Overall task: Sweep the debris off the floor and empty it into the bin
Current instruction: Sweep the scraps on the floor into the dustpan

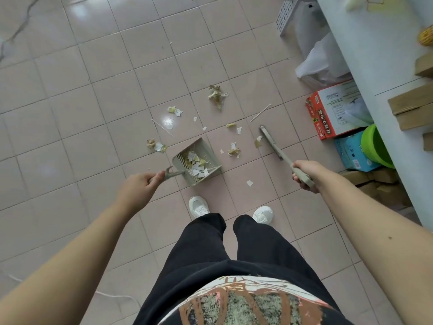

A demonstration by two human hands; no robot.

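My left hand (140, 187) grips the handle of a beige dustpan (212, 158) resting on the pink tiled floor, with several paper scraps and yellowish bits inside it. My right hand (307, 173) grips the handle of a beige hand brush (271, 143), whose head points away from me, to the right of the pan. Debris lies scattered on the tiles: a large crumpled clump (217, 96), small scraps (175, 110), a wad (155, 145) left of the pan, bits (234, 151) between pan and brush, one scrap (249, 183) near my feet, and thin sticks (260, 113).
A white counter (375, 55) runs along the right. Under it stand a red and white carton (332, 113), a blue box (351, 152), a green tub (375, 146) and a white plastic bag (323, 59). My white shoes (199, 207) stand just behind the pan.
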